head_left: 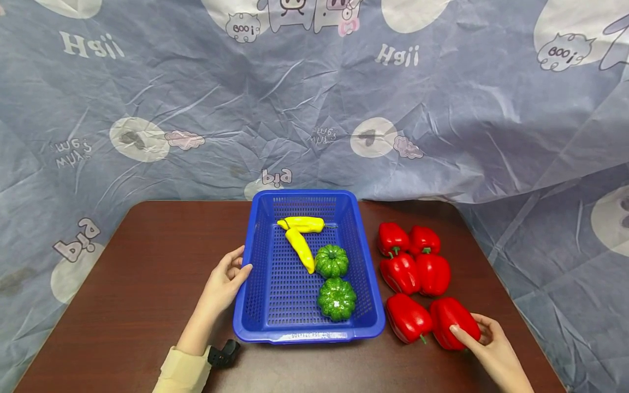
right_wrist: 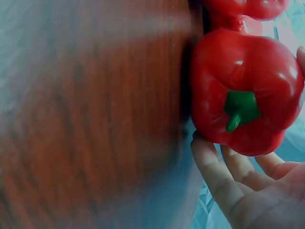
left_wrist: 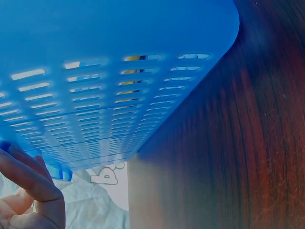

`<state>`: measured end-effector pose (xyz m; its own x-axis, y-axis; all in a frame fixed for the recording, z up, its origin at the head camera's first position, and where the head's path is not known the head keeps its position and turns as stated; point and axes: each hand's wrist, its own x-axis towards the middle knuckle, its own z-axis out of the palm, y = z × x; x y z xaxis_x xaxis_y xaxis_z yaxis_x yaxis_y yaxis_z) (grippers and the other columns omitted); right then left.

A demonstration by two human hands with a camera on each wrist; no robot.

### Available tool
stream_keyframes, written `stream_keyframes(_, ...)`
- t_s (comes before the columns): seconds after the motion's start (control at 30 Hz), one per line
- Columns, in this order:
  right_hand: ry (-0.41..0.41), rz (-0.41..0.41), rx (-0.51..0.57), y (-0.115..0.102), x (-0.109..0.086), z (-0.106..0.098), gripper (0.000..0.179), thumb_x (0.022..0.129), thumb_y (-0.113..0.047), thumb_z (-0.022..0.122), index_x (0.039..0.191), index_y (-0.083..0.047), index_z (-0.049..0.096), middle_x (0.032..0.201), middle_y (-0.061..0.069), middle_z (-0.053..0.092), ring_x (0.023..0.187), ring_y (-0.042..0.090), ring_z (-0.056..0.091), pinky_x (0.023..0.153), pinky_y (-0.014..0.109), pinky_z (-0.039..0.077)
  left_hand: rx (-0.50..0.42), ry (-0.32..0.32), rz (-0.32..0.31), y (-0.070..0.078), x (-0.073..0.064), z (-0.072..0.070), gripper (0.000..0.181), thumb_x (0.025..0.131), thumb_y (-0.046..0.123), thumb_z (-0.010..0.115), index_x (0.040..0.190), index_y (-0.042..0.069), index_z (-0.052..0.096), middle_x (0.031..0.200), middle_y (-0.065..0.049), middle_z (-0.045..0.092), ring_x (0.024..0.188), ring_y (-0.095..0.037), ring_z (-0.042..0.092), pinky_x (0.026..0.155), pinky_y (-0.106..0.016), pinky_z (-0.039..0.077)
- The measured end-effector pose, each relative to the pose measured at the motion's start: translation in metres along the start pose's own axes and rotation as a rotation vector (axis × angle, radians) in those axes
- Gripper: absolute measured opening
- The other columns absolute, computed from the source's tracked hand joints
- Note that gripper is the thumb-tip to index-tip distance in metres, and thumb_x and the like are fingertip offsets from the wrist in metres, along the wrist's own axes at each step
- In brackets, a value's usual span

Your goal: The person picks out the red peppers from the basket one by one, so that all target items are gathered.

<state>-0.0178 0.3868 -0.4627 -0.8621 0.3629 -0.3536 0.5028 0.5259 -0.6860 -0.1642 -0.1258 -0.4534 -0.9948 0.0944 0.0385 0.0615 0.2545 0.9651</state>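
A blue perforated basket (head_left: 367, 256) stands mid-table, and my left hand (head_left: 223, 284) grips its left rim. In the left wrist view, curled fingers (left_wrist: 35, 183) meet the rim beside the slotted wall. Inside lie two yellow peppers, one crosswise (head_left: 304, 224) and one slanting (head_left: 301, 250), and two green ribbed pumpkins (head_left: 331, 261) along the right side. My right hand (head_left: 493, 346) holds a red bell pepper (head_left: 453, 322) at the near right, thumb on one side and fingers on the other. In the right wrist view its green stem (right_wrist: 241, 109) faces the camera.
Several more red bell peppers (head_left: 407, 317) cluster right of the basket, one close against the held one. The dark brown table (head_left: 157, 262) backs onto a grey-blue printed cloth (head_left: 295, 98). A black device (head_left: 223, 353) sits at the left wrist.
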Motion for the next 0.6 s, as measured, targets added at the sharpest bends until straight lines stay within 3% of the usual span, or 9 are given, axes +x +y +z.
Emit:
stream_keyframes(0.43, 0.097, -0.054, -0.131, -0.0081, -0.0035, 0.0089, 0.088, 0.091, -0.051, 0.065, 0.147, 0.004, 0.026, 0.121, 0.022, 0.053, 0.077, 0.007, 0.051, 0.064, 0.022, 0.045, -0.002, 0.01, 0.04, 0.0002, 0.0, 0.0009, 0.053, 0.095, 0.006, 0.062, 0.143, -0.006, 0.042, 0.108, -0.021, 0.059, 0.065, 0.001, 0.056, 0.062, -0.019, 0.05)
stream_keyframes(0.6, 0.056, -0.053, -0.171, -0.0094, -0.0017, 0.0098, 0.093, 0.092, -0.056, 0.06, 0.151, 0.003, 0.019, 0.136, 0.03, 0.042, 0.106, 0.037, 0.055, 0.085, 0.043, 0.048, -0.014, 0.015, 0.043, 0.0007, -0.0002, 0.0014, 0.052, 0.096, 0.007, 0.063, 0.143, -0.006, 0.043, 0.108, -0.023, 0.059, 0.064, 0.001, 0.055, 0.061, -0.018, 0.049)
